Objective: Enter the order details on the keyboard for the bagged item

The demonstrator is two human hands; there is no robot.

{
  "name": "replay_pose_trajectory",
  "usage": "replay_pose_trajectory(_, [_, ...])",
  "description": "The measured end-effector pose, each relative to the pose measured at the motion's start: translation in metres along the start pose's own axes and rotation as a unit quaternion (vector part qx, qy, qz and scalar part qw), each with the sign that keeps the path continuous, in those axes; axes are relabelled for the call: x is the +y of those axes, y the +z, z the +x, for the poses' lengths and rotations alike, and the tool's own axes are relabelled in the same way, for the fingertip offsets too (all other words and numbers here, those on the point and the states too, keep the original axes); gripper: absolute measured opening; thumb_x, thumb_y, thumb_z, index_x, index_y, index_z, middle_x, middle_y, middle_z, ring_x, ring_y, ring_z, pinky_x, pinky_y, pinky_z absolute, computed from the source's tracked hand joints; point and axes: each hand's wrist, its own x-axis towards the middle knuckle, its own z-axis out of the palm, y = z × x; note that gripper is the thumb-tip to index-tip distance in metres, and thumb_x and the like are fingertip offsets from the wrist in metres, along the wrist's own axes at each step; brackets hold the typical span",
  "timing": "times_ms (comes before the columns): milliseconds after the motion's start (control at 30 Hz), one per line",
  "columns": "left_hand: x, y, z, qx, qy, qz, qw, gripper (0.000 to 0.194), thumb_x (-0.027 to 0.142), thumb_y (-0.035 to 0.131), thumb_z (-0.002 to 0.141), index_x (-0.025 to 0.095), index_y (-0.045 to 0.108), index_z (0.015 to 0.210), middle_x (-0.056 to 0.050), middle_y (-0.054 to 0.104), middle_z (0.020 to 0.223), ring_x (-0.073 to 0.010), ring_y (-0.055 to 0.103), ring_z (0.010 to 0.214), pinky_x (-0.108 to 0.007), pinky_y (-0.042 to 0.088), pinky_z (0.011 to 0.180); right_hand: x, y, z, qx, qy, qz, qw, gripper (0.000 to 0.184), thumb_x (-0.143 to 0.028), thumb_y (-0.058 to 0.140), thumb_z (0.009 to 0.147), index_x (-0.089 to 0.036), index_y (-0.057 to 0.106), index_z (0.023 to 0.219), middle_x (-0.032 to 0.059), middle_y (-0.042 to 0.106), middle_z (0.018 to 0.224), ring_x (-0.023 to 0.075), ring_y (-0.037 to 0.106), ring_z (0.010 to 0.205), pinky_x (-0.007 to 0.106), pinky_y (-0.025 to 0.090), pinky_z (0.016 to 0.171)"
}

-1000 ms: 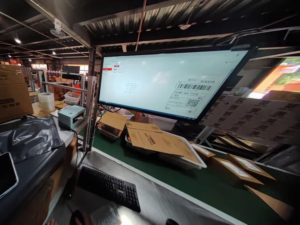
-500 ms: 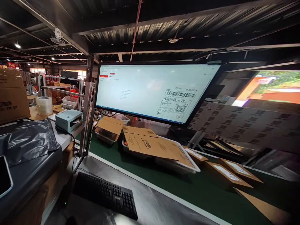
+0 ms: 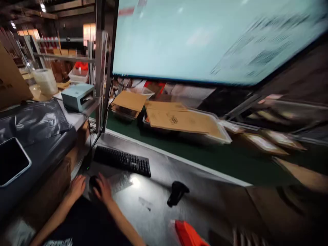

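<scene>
My right hand (image 3: 104, 189) lies on a black computer mouse (image 3: 94, 181), with fingers around its right side. Close by on the left, my left hand (image 3: 77, 186) rests near the desk edge, its fingers loosely extended and nothing visible in them. Beyond both hands a black keyboard (image 3: 123, 160) sits on the shiny metal desk (image 3: 153, 171). To the right stands a black handheld scanner (image 3: 177, 193). An orange-red object (image 3: 188, 234), blurred and partly cut off, is at the bottom edge.
A large monitor (image 3: 192, 44) hangs above a green conveyor (image 3: 174, 141) bearing a basket with flat cardboard (image 3: 176, 118) and labelled boxes (image 3: 265, 143). On the left are a phone (image 3: 14, 160), black plastic bags (image 3: 38, 118), a label printer (image 3: 78, 97) and tape rolls (image 3: 45, 82). A person (image 3: 81, 65) is farther back.
My view has tilted down and shifted, so the monitor sits higher in the picture. Both hands, the scanner and the orange-red object have come into view.
</scene>
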Motion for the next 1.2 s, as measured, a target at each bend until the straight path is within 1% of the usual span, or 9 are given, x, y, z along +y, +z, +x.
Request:
replay_pose_trajectory(100, [0.012, 0.015, 0.047, -0.022, 0.063, 0.015, 0.998, 0.047, 0.016, 0.045, 0.102, 0.018, 0.067, 0.143, -0.012, 0.066, 0.147, -0.0243, 0.059, 0.137, -0.039, 0.048, 0.119, 0.01, -0.008, 0.014, -0.031, 0.101, -0.009, 0.994, 0.028, -0.033, 0.055, 0.098, -0.022, 0.071, 0.119, 0.0168, 0.065, 0.149, 0.0309, 0.066, 0.131, 0.05, 0.059, 0.109])
replay_pose_trajectory(200, [0.028, 0.034, 0.094, -0.047, 0.103, 0.047, 0.992, 0.055, 0.014, 0.051, 0.099, 0.02, 0.058, 0.154, -0.011, 0.05, 0.167, -0.0304, 0.049, 0.149, -0.049, 0.045, 0.121, 0.031, -0.027, 0.037, -0.066, 0.16, -0.06, 0.983, 0.035, -0.027, 0.056, 0.096, -0.014, 0.068, 0.126, 0.0249, 0.057, 0.156, 0.0317, 0.067, 0.124, 0.05, 0.058, 0.104])
replay_pose_trajectory(300, [0.039, 0.043, 0.118, -0.082, 0.091, 0.066, 0.99, 0.065, 0.018, 0.054, 0.1, 0.02, 0.043, 0.165, -0.011, 0.035, 0.176, -0.0331, 0.039, 0.157, -0.055, 0.04, 0.125, 0.044, -0.045, 0.055, -0.111, 0.159, -0.083, 0.977, 0.047, -0.02, 0.056, 0.091, -0.007, 0.063, 0.137, 0.0281, 0.049, 0.163, 0.0343, 0.06, 0.137, 0.048, 0.051, 0.111])
replay_pose_trajectory(400, [0.037, 0.049, 0.129, -0.086, 0.078, 0.06, 0.991, 0.072, 0.028, 0.055, 0.103, 0.02, 0.03, 0.171, -0.013, 0.027, 0.179, -0.0345, 0.035, 0.159, -0.058, 0.037, 0.127, 0.05, -0.05, 0.07, -0.15, 0.148, -0.083, 0.974, 0.057, -0.014, 0.058, 0.087, -0.007, 0.059, 0.143, 0.0241, 0.059, 0.157, 0.0341, 0.052, 0.147, 0.048, 0.044, 0.122])
replay_pose_trajectory(533, [0.025, 0.058, 0.137, -0.083, 0.061, 0.047, 0.994, 0.073, 0.035, 0.051, 0.106, 0.018, 0.026, 0.172, -0.014, 0.029, 0.179, -0.0357, 0.035, 0.158, -0.061, 0.036, 0.127, 0.055, -0.039, 0.091, -0.174, 0.162, -0.08, 0.968, 0.062, -0.009, 0.056, 0.085, -0.013, 0.059, 0.146, 0.0191, 0.069, 0.145, 0.0322, 0.053, 0.147, 0.05, 0.043, 0.124])
replay_pose_trajectory(733, [0.016, 0.057, 0.141, -0.09, 0.065, 0.04, 0.993, 0.071, 0.036, 0.049, 0.108, 0.02, 0.025, 0.173, -0.015, 0.039, 0.174, -0.0344, 0.039, 0.154, -0.058, 0.037, 0.125, 0.059, -0.012, 0.12, -0.202, 0.16, -0.065, 0.964, 0.06, -0.013, 0.053, 0.089, -0.009, 0.055, 0.149, 0.0189, 0.066, 0.149, 0.0305, 0.046, 0.153, 0.05, 0.038, 0.128])
replay_pose_trajectory(867, [0.021, 0.049, 0.147, -0.084, 0.083, 0.065, 0.991, 0.076, 0.027, 0.05, 0.105, 0.017, 0.02, 0.174, -0.019, 0.05, 0.165, -0.0352, 0.047, 0.148, -0.052, 0.042, 0.119, 0.059, 0.002, 0.139, -0.217, 0.156, -0.055, 0.962, 0.065, -0.021, 0.062, 0.091, -0.01, 0.052, 0.154, 0.019, 0.065, 0.151, 0.034, 0.043, 0.154, 0.053, 0.034, 0.13])
replay_pose_trajectory(1000, [0.029, 0.043, 0.156, -0.086, 0.115, 0.102, 0.984, 0.083, 0.011, 0.048, 0.095, 0.006, 0.019, 0.173, -0.025, 0.065, 0.146, -0.0361, 0.054, 0.141, -0.048, 0.042, 0.116, 0.057, 0.005, 0.148, -0.221, 0.162, -0.053, 0.96, 0.064, -0.018, 0.057, 0.095, -0.008, 0.047, 0.159, 0.0218, 0.063, 0.154, 0.035, 0.042, 0.154, 0.053, 0.033, 0.129])
replay_pose_trajectory(1200, [0.026, 0.047, 0.159, -0.057, 0.097, 0.098, 0.989, 0.086, 0.009, 0.047, 0.09, 0.0, 0.018, 0.171, -0.027, 0.068, 0.14, -0.0354, 0.06, 0.135, -0.047, 0.045, 0.115, 0.053, 0.005, 0.155, -0.224, 0.168, -0.061, 0.958, 0.059, -0.024, 0.06, 0.096, -0.007, 0.052, 0.153, 0.0206, 0.066, 0.15, 0.0359, 0.045, 0.152, 0.052, 0.032, 0.129])
